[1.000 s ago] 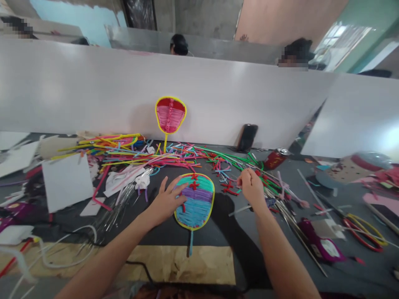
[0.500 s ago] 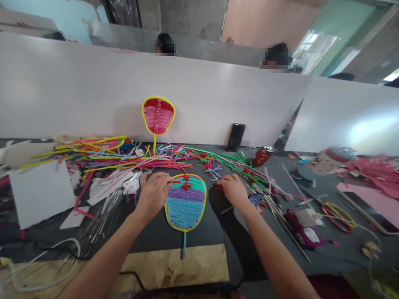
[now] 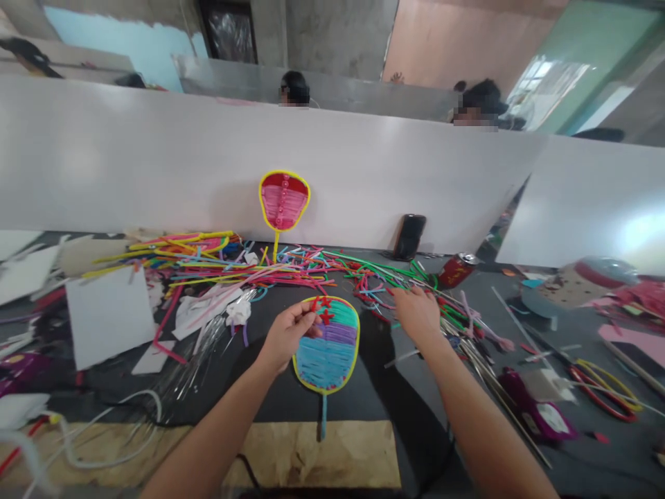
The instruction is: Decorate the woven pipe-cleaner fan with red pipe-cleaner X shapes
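My left hand (image 3: 291,333) pinches a short red pipe cleaner piece (image 3: 314,304) over the upper left of a fan-shaped craft (image 3: 326,364). The craft lies flat, striped teal, purple and blue inside a yellow rim, with a blue stem pointing toward me. Red cross-shaped pieces (image 3: 326,317) sit on its upper part. To the right, my right hand (image 3: 418,315) is palm down with its fingers stretched over loose pipe cleaners (image 3: 371,291); nothing shows in its grasp. Partly hidden beside that wrist is a blue glue gun (image 3: 455,342).
A pink-and-red fan (image 3: 284,201) stands against the white partition (image 3: 343,173). Behind my right hand are a phone (image 3: 410,235) and a red can (image 3: 457,269). Scissors (image 3: 605,391) lie far right; white card (image 3: 110,317) and silvery strands (image 3: 200,353) lie left. Brown paper (image 3: 322,454) covers the near edge.
My left hand has brought the red piece over the top of the craft. The right hand has moved farther out, its fingers now on the pile. The whole view has shifted slightly.
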Motion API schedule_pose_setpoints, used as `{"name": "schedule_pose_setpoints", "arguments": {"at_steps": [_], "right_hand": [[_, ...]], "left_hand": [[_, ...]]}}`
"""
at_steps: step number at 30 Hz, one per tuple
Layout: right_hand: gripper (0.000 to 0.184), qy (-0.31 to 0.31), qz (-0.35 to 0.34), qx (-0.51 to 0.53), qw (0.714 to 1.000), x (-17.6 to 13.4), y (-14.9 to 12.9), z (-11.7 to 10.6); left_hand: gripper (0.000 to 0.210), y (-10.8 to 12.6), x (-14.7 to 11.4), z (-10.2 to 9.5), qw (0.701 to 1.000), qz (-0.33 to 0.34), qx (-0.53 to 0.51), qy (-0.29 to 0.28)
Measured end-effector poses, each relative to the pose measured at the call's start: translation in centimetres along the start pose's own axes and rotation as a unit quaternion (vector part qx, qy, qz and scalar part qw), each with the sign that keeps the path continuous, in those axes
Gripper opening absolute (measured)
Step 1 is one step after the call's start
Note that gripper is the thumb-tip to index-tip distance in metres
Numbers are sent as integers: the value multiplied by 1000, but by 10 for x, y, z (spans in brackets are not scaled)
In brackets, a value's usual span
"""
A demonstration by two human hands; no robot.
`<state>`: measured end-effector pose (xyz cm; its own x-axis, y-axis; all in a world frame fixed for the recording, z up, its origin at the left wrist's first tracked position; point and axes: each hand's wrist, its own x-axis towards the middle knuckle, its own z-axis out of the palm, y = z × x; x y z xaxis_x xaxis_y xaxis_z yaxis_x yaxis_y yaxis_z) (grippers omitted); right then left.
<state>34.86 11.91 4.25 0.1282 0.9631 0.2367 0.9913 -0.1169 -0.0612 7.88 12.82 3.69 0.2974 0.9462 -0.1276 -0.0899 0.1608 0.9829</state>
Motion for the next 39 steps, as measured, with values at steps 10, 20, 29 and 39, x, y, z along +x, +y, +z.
{"name": "schedule_pose_setpoints", "arguments": {"at_steps": [10,20,29,39], "right_hand": [[20,-59,-69,538,838,-49,-96,-4],[16,-71,-31,508,858,-61,-98,20],[14,-51,-41,496,866,-63,-101,14],[21,39,16,509,860,-58,-92,15]], "left_hand": [[21,-13,-7,6,999,-25,-24,9],[13,-20,-12,12,992,66,111,5],[19,-16,-14,12,998,-2,60,-26],[23,-8,-13,9,989,-77,-123,24]]}}
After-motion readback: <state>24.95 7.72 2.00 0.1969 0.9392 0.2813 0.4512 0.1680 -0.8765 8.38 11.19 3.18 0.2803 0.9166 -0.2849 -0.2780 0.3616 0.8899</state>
